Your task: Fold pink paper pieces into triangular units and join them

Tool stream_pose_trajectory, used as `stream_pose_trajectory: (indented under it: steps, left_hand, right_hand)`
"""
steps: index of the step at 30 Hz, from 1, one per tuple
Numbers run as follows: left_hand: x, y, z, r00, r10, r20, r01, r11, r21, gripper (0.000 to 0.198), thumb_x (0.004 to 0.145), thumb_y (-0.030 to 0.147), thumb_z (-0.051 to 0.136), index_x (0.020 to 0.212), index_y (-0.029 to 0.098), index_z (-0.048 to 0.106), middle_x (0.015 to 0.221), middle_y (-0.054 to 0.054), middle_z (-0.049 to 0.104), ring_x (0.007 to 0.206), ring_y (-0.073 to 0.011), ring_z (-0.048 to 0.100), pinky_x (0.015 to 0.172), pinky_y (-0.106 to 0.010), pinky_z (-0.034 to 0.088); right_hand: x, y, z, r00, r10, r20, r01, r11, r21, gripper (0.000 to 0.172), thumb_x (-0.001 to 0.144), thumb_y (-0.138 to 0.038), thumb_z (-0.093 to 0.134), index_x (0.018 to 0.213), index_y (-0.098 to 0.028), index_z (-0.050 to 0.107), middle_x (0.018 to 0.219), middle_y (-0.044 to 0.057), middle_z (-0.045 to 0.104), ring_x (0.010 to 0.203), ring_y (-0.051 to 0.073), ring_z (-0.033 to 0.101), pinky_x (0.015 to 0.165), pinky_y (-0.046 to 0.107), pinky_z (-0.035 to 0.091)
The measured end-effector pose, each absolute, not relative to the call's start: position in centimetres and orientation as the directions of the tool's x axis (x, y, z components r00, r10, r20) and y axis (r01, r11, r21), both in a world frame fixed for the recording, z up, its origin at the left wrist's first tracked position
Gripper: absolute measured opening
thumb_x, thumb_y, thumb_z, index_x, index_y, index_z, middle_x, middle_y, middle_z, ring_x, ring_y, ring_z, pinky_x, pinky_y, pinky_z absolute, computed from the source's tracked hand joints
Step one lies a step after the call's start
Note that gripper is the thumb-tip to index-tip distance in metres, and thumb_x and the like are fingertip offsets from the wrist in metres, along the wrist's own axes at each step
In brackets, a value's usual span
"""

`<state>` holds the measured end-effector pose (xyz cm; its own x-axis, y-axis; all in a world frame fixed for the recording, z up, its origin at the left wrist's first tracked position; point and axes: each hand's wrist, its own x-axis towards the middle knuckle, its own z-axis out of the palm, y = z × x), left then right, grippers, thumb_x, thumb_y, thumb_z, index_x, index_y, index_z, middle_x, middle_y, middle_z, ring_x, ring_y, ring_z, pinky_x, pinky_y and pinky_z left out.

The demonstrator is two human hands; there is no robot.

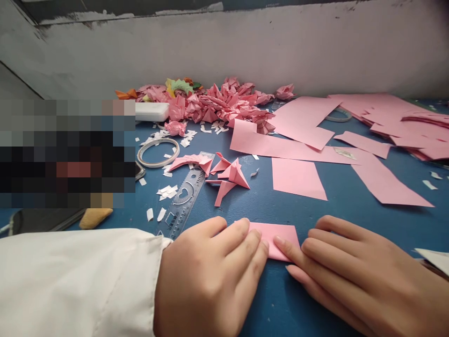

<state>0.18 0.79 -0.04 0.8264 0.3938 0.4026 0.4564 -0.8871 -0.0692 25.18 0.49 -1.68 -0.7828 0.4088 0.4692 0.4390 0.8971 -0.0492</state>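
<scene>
A small folded piece of pink paper [280,234] lies flat on the blue table between my hands. My left hand [213,271], coming out of a white sleeve, covers its left part with the fingers together and bent down onto it. From the other side, my right hand [351,267] presses the right part with its index fingertip. The right thumb is at the paper's near edge, and the other fingers are curled together. Beyond the left hand lie folded pink paper pieces [233,174] and a clear plastic ruler [187,194].
Crumpled pink paper [217,103] is heaped along the wall. Flat pink sheets [301,117] and a cut pink rectangle [298,178] lie to the right. A tape roll [157,153], white scraps [167,192] and a dark phone [45,220] are at left. Part of the left side is pixelated.
</scene>
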Motion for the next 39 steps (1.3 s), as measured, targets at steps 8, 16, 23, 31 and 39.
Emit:
stream_pose_trajectory:
  steps: [8,16,23,31,39]
  left_hand:
    - [0.5,0.2,0.0,0.821,0.422,0.384,0.471,-0.881,-0.038,0.04,0.106,0.048,0.054,0.117,0.016,0.076,0.105,-0.02,0.079,0.094,-0.0308,0.074,0.07,-0.041,0.063]
    - [0.7,0.2,1.2,0.856,0.333,0.396,0.4,-0.912,-0.096,0.028,0.1,0.0,0.052,0.098,0.006,0.079,0.083,-0.01,0.081,0.069,-0.02,0.074,0.062,-0.032,0.064]
    - [0.5,-0.2,1.1,0.864,0.332,0.379,0.397,-0.912,-0.105,0.023,0.098,0.0,0.058,0.094,0.007,0.079,0.088,-0.013,0.082,0.071,-0.0225,0.077,0.062,-0.033,0.065]
    - [0.7,-0.3,0.7,0.834,0.3,0.463,0.416,-0.893,-0.17,0.022,0.096,0.0,0.061,0.089,0.008,0.08,0.088,-0.011,0.083,0.066,-0.022,0.076,0.055,-0.033,0.062]
    - [0.5,-0.2,1.2,0.868,0.305,0.393,0.384,-0.913,-0.139,0.019,0.098,0.003,0.061,0.094,0.006,0.08,0.091,-0.013,0.083,0.068,-0.0222,0.076,0.055,-0.033,0.06]
  right_hand:
    - [25.1,0.7,-1.4,-0.799,0.391,0.457,0.427,0.904,-0.027,0.029,0.104,-0.009,0.049,0.08,-0.017,0.062,0.068,-0.001,0.053,0.06,0.016,0.041,0.058,0.035,0.037]
    - [25.2,0.7,-1.3,-0.799,0.391,0.456,0.43,0.903,-0.021,0.032,0.107,-0.012,0.046,0.079,-0.019,0.06,0.069,-0.001,0.055,0.06,0.016,0.045,0.06,0.034,0.041]
    - [25.2,0.6,-1.6,-0.786,0.408,0.464,0.445,0.895,-0.033,0.03,0.107,-0.011,0.046,0.084,-0.017,0.063,0.069,-0.002,0.053,0.061,0.016,0.04,0.061,0.035,0.039]
    - [25.1,0.7,-1.4,-0.796,0.4,0.455,0.43,0.902,-0.04,0.03,0.108,-0.011,0.044,0.085,-0.017,0.063,0.07,-0.002,0.055,0.06,0.015,0.041,0.059,0.035,0.039]
    - [25.3,0.7,-1.4,-0.813,0.387,0.435,0.417,0.909,-0.031,0.028,0.109,-0.012,0.042,0.091,-0.016,0.063,0.071,-0.002,0.057,0.059,0.015,0.044,0.061,0.035,0.041]
